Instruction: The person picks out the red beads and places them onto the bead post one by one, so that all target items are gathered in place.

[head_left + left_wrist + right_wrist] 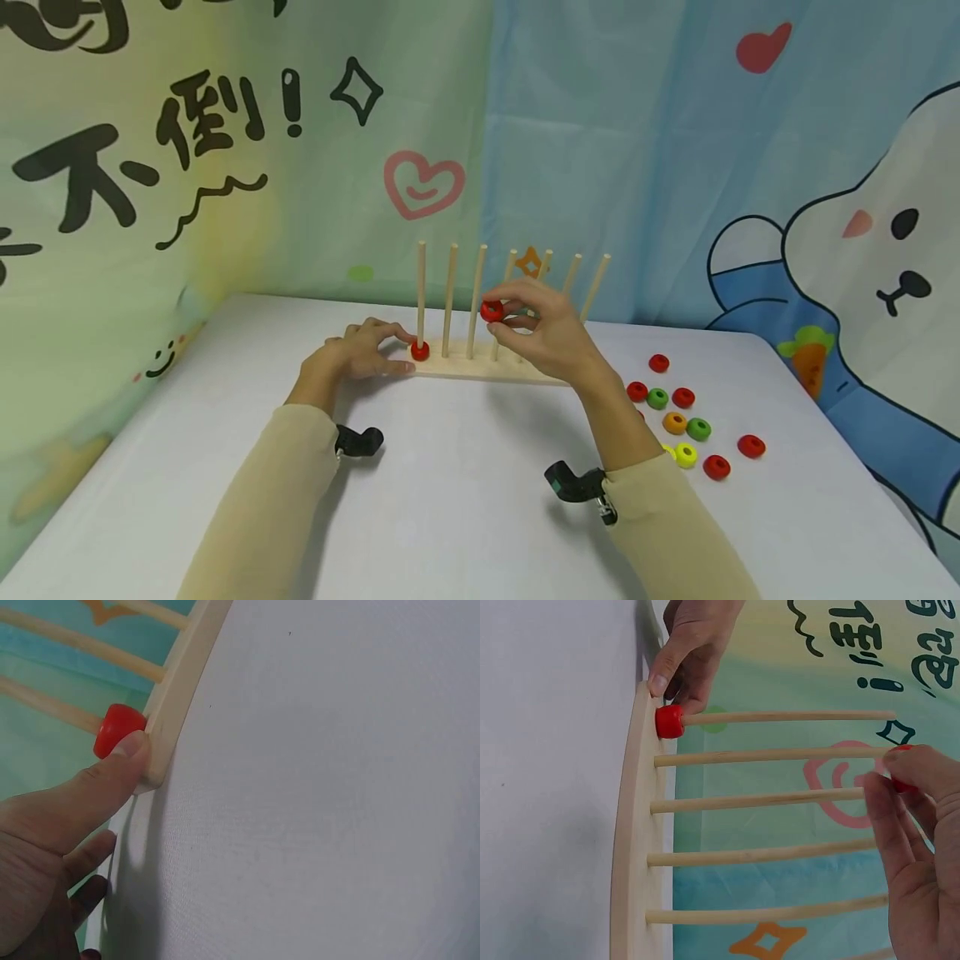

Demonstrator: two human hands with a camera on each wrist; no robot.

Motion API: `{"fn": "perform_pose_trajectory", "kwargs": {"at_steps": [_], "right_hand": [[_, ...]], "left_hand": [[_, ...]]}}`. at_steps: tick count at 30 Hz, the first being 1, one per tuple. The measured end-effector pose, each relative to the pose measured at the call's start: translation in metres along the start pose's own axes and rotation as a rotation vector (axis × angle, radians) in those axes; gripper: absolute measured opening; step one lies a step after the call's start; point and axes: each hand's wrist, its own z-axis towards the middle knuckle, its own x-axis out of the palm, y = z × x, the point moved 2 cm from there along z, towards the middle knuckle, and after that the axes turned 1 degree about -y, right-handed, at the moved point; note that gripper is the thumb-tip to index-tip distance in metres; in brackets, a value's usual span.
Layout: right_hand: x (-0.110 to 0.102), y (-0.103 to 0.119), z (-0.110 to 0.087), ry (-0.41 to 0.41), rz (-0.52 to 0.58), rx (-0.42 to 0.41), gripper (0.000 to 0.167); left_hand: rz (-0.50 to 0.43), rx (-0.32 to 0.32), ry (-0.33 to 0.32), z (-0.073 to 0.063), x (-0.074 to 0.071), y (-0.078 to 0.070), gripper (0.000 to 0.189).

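Observation:
A wooden peg rack (480, 368) with a row of upright pegs stands toward the back of the white table. One red bead (420, 352) sits at the bottom of its leftmost peg. My left hand (363, 348) holds the rack's left end, the thumb (133, 745) right by that bead in the left wrist view. Between thumb and fingertips my right hand (551, 329) pinches another red bead (492, 311), raised in front of the pegs. In the right wrist view this bead (904, 769) is near the upper part of the second peg, partly covered by the fingers.
Several loose beads lie to the right on the table (465, 492): red ones (752, 447), green ones (699, 429), an orange one (675, 423) and yellow ones (686, 455). The right forearm partly hides some. A printed cloth backdrop (585, 150) hangs behind the table.

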Motion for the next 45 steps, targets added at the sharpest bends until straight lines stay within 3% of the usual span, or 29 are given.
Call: {"fn": "perform_pose_trajectory", "kwargs": {"at_steps": [15,29,38,45], "right_hand": [[0.011,-0.005,0.016,-0.008,0.005,0.038,0.031],[0.037,0.012,0.036,0.002,0.038,-0.044,0.031],[0.046,0.015,0.043,-0.093,-0.005,-0.136,0.028],[0.051,0.019,0.052,-0.157,-0.046,-0.143,0.029]], "left_hand": [[-0.005,0.007,-0.010,-0.005,-0.002,-0.004,0.057],[0.001,-0.007,-0.005,-0.003,-0.001,-0.001,0.059],[0.021,-0.009,0.012,0.000,-0.001,-0.003,0.061],[0.005,0.001,0.004,-0.004,-0.002,-0.002,0.060]]}}
